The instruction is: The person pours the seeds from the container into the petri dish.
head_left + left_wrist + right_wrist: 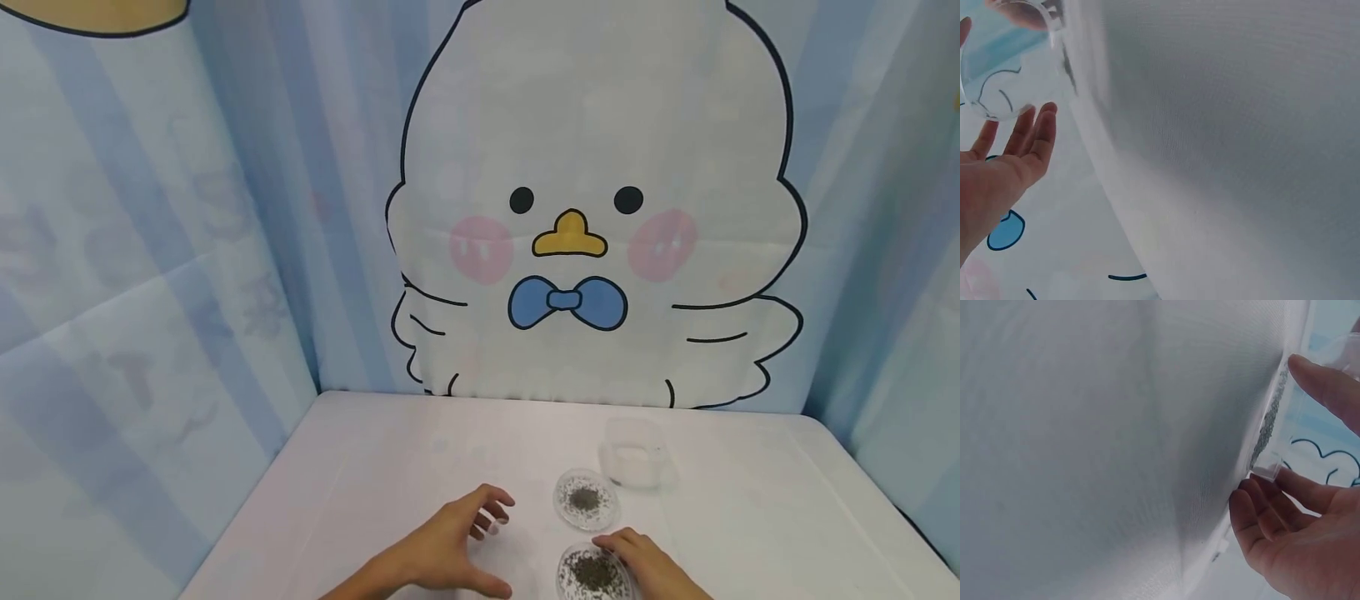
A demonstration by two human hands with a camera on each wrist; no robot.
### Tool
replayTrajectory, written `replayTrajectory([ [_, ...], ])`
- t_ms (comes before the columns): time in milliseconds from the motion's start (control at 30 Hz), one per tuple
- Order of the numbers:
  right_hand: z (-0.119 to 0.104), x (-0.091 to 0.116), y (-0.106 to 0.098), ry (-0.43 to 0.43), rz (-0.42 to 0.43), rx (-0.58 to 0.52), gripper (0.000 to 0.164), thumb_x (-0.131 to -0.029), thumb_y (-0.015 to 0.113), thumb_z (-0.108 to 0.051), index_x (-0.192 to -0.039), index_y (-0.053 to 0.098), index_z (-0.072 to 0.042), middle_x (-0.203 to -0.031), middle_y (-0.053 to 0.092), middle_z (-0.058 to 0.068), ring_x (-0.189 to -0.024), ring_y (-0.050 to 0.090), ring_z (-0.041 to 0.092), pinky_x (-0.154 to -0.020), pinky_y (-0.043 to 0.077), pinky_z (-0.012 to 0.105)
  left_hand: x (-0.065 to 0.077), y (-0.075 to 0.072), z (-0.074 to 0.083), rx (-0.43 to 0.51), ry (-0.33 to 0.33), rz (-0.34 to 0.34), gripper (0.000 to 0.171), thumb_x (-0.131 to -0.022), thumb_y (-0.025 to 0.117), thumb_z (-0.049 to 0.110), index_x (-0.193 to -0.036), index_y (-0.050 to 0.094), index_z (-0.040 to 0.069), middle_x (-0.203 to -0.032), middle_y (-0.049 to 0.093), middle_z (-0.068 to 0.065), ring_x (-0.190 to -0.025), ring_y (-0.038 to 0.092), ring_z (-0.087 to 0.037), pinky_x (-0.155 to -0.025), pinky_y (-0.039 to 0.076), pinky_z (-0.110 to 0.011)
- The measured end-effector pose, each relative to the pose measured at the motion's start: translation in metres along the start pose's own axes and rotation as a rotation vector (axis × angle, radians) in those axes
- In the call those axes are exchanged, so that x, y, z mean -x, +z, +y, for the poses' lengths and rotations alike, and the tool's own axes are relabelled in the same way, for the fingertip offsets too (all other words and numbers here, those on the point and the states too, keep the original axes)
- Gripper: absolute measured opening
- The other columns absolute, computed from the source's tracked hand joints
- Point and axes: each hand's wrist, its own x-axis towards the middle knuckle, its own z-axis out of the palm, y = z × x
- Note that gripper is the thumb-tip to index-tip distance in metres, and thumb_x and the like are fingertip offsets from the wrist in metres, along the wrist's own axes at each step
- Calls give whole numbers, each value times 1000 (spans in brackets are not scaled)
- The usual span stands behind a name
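My left hand point(453, 546) holds a clear round lid point(1007, 69) between thumb and fingers, tilted on edge above the table. In the head view that lid hardly shows. To its right, a clear round dish point(594, 573) with a heap of dark, crumb-like grains rests on the table. My right hand point(651, 567) grips this dish by its rim; the right wrist view has the thumb on one side and fingers on the other, with the grains point(1269, 422) seen through the wall. Just behind stands a second clear dish point(585, 500) with similar dark grains.
Behind the second dish, slightly right, sits a clear empty-looking plastic container point(636, 458). The white tabletop point(390, 450) ends at a light-blue curtain point(352, 250) printed with a cartoon bird, and curtains hang on both sides.
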Motion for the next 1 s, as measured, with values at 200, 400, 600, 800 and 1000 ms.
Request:
replayTrajectory([
  [200, -29, 4, -17, 4, -28, 6, 71, -92, 79, -44, -135, 58, 8, -115, 61, 5, -99, 58, 12, -83, 56, 35, -6, 8, 3, 358, -6, -19, 71, -83, 89, 13, -140, 48, 21, -135, 51, -15, -124, 62, -31, -107, 50, -28],
  [400, -27, 3, -14, 10, -26, 13, 73, -90, 81, -47, -137, 57, 5, -115, 61, 6, -100, 57, 9, -82, 55, 33, -14, 17, 7, 399, 11, 2, 73, -80, 89, 8, -139, 47, 17, -129, 49, -8, -129, 61, -28, -108, 50, -29],
  [600, -24, 5, -12, 18, -13, 25, 74, -89, 81, -47, -138, 57, 3, -117, 61, 5, -102, 58, 11, -84, 56, 34, -24, 25, 14, 236, 19, 29, 74, -80, 89, 12, -140, 46, 17, -122, 52, -1, -117, 65, -17, -102, 54, -28],
  [800, -15, 10, -9, 13, -6, -14, 77, -89, 82, -44, -143, 53, 2, -122, 60, 6, -104, 59, 10, -81, 55, 32, -38, 34, 20, 21, 60, 18, 66, -80, 89, 27, -132, 50, 18, -126, 57, -1, -112, 62, -9, -97, 54, -28],
  [1000, -3, 18, -12, 142, 6, -171, 91, -80, 91, -42, -151, 45, -6, -128, 59, 3, -101, 57, -2, -76, 53, 25, -54, 47, 27, -265, 147, -76, 64, -83, 88, 36, -136, 57, 19, -129, 56, 2, -114, 58, -5, -93, 52, -22],
])
